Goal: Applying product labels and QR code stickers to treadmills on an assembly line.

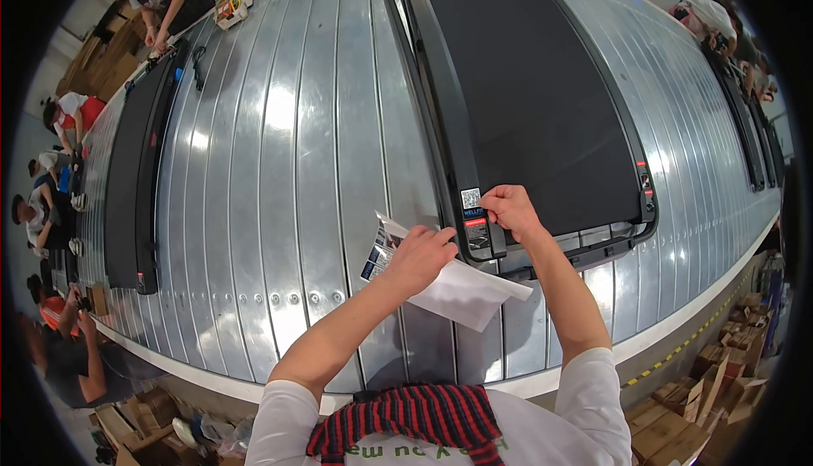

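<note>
Across the middle of the view, a ribbed metal work surface (288, 153) is seen. Right of centre on it, a black treadmill (546, 85) is laid flat; a second black unit (135, 170) is placed well apart at the left. The treadmill is bordered on its left by a dark side rail (456, 127). By the rail's near end, a label sheet (470, 297), printed at its left and white at its right, is partly covered by the left hand (421, 256). This hand is half-curled, fingertips brought close to the rail; whether the sheet is gripped cannot be told. The right hand (510, 209) is closed in a pinch at the right edge of a square-patterned label (470, 198); whether that edge is caught cannot be made out. The patterned label is positioned on the rail, just above a red-topped label (477, 235).
</note>
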### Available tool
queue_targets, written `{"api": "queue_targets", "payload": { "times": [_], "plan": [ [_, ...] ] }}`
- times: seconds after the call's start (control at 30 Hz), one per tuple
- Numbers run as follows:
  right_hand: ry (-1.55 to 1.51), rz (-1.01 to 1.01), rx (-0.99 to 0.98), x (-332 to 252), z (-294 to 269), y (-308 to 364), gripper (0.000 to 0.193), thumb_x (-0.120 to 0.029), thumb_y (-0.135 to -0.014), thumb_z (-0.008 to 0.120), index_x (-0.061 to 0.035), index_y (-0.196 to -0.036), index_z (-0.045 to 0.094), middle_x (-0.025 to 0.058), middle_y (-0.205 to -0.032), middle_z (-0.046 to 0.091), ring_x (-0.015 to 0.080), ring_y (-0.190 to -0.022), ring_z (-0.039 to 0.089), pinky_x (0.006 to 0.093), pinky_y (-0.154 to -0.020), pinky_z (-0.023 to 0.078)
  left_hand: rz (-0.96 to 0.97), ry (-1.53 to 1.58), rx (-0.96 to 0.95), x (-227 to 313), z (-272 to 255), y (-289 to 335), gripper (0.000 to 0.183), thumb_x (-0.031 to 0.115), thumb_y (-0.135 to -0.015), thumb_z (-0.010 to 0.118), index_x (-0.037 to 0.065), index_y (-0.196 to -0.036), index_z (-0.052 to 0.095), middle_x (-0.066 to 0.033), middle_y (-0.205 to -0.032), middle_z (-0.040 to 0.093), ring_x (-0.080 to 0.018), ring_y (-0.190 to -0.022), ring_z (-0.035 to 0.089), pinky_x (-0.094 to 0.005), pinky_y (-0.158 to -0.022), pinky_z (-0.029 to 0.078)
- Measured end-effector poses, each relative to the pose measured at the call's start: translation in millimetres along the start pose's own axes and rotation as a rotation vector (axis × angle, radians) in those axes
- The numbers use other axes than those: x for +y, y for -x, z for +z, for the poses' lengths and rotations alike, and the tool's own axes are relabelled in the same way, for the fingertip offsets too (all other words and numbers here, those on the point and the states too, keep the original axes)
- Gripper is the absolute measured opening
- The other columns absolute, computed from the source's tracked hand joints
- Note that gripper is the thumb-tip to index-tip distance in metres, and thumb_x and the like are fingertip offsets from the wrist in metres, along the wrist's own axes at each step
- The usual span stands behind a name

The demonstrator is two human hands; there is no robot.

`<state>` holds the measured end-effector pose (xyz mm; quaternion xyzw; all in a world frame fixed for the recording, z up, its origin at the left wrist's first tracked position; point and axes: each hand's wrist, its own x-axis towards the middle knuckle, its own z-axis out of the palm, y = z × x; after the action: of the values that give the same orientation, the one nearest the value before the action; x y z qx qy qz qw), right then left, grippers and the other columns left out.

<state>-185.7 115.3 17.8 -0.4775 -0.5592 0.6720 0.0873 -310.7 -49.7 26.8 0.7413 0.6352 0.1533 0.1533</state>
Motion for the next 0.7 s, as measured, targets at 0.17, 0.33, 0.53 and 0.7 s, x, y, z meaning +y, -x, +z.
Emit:
{"api": "queue_targets", "payload": {
  "times": [0.17,0.33,0.53,0.7],
  "plan": [
    [0.002,-0.033,0.003,6,-1,-4,0.008,-0.007,-0.072,0.059,0.0005,-0.07,0.058,0.0015,-0.051,0.049,0.0046,-0.04,0.04,0.0187,-0.033,0.025,0.057,-0.024,0.038,-3,0,-9,0.005,0.005,-0.069,0.05,0.006,-0.073,0.052,-0.0093,-0.108,0.05,-0.0208,-0.081,0.054,-0.0343,-0.077,0.038],
    [0.003,-0.039,-0.004,4,-1,-3,0.008,-0.006,-0.07,0.057,0.001,-0.067,0.058,0.0017,-0.052,0.05,0.0058,-0.044,0.044,0.0206,-0.038,0.031,0.054,-0.019,0.017,-3,1,-24,0.004,0.004,-0.069,0.049,0.004,-0.072,0.052,-0.0099,-0.113,0.048,-0.022,-0.08,0.055,-0.0355,-0.073,0.04],
    [0.285,-0.185,0.094,10,6,-5,0.01,-0.009,-0.069,0.06,0.0005,-0.069,0.058,0.0069,-0.053,0.053,0.0145,-0.047,0.051,0.0285,-0.042,0.038,0.066,-0.09,-0.028,-3,4,-31,0.004,0.006,-0.068,0.051,0.004,-0.07,0.054,-0.0135,-0.11,0.05,-0.0231,-0.07,0.058,-0.0343,-0.066,0.042],
    [1.016,-0.378,0.341,-7,26,16,0.02,-0.011,-0.071,0.061,-0.0022,-0.088,0.056,0.0094,-0.068,0.059,0.0235,-0.062,0.058,0.035,-0.057,0.045,0.091,-0.156,-0.119,-5,-2,-26,0.003,0.007,-0.067,0.052,0.004,-0.067,0.054,-0.0159,-0.109,0.051,-0.0242,-0.069,0.058,-0.0365,-0.061,0.047]
  ]
}}
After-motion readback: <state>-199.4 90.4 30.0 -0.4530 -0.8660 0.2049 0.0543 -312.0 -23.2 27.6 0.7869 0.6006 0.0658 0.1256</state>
